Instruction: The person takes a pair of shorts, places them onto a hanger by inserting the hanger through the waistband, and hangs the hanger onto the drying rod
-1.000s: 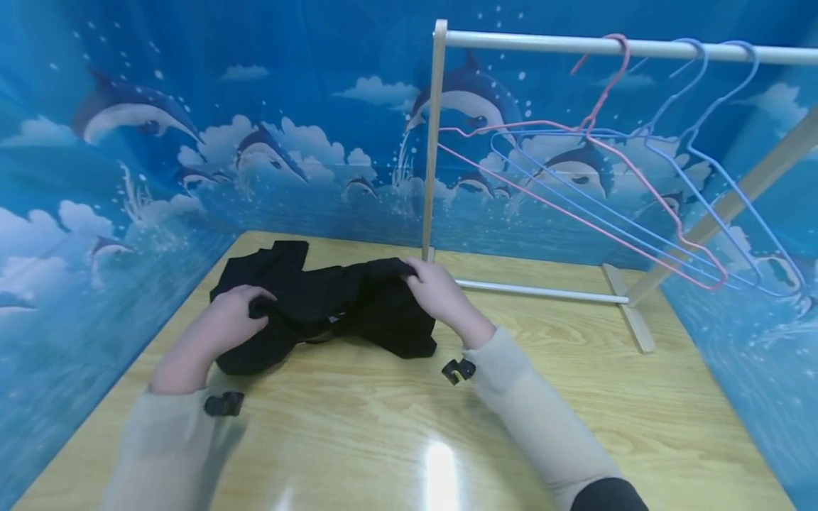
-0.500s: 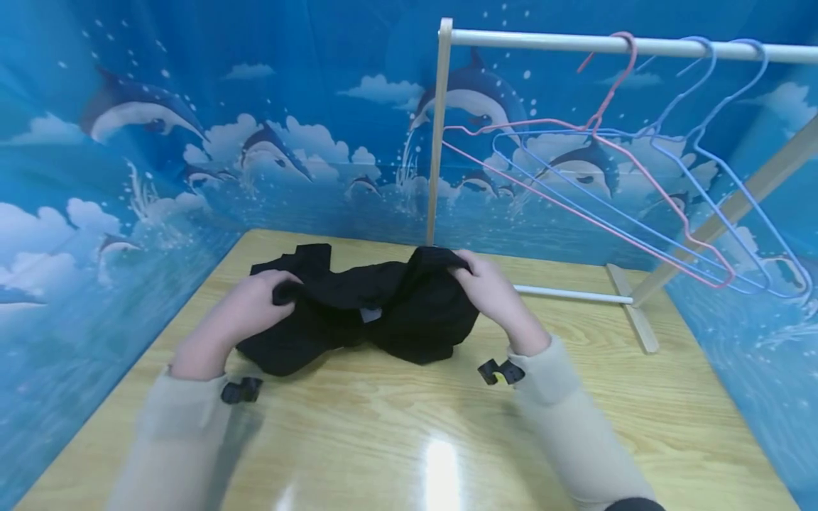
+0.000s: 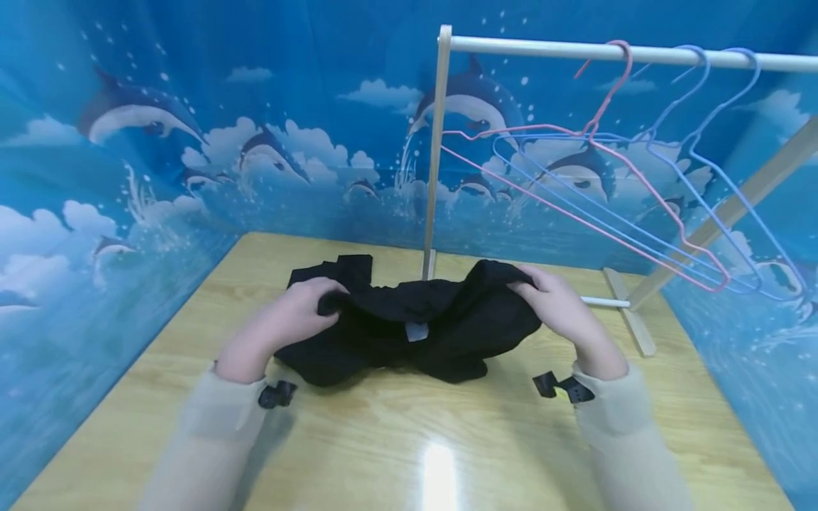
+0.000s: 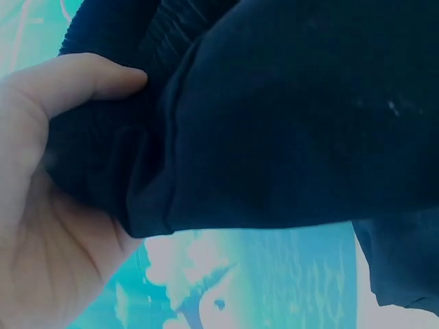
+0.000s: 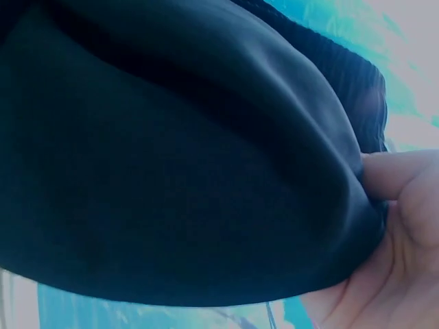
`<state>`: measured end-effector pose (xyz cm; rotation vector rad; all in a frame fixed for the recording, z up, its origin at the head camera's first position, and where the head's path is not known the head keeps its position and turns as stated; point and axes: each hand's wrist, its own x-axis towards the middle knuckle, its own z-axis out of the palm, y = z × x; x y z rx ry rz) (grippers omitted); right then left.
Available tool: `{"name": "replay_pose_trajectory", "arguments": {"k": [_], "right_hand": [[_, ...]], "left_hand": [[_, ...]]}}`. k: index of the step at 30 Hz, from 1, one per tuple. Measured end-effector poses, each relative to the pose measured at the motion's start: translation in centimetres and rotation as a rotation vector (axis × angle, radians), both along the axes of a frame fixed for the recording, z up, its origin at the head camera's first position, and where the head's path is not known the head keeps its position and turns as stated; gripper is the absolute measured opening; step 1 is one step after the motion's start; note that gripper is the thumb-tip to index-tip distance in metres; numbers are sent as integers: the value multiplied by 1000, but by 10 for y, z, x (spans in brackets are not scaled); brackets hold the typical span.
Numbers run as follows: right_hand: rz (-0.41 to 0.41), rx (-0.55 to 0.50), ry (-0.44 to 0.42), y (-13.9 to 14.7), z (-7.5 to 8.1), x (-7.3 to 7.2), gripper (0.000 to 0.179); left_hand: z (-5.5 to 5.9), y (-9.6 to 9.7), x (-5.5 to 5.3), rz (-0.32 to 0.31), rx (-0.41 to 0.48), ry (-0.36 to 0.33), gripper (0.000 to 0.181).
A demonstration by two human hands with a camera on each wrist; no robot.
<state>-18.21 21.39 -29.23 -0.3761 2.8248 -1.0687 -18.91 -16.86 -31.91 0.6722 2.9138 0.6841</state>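
Note:
Black pants (image 3: pixel 383 351) with a gathered elastic waistband (image 5: pixel 353 89) spread between my two hands above the wooden table. A pale label (image 3: pixel 417 331) shows inside the waist opening. My left hand (image 3: pixel 300 317) pinches the waistband's left end, thumb (image 4: pixel 113 79) on the inner side. At the other end, my right hand (image 3: pixel 556 301) holds the band between thumb and fingers. Part of the fabric lies farther back, behind the left hand. The fingers on the far side of the cloth are mostly hidden in both wrist views.
A rack with a white rail (image 3: pixel 537 47) stands at the back right of the table (image 3: pixel 358 454). From it hang a pink hanger (image 3: pixel 629 163) and two blue hangers (image 3: pixel 725 167). A dolphin-print backdrop (image 3: pixel 307 191) encloses the table's back and sides.
Both hands have moved right with the pants, the right hand farther, so the waistband is spread wider. The label has come into clear view, and the fabric has been drawn along the table.

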Motion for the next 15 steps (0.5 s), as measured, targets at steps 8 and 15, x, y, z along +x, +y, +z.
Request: {"name": "replay_pose_trajectory", "arguments": {"k": [8,15], "right_hand": [[32,23,1,41,11,10,43],[37,74,-9,56,0,12,41]], "left_hand": [[2,30,0,-116,16,24,31],[-7,38,-6,-124,53,-3,30]]}}
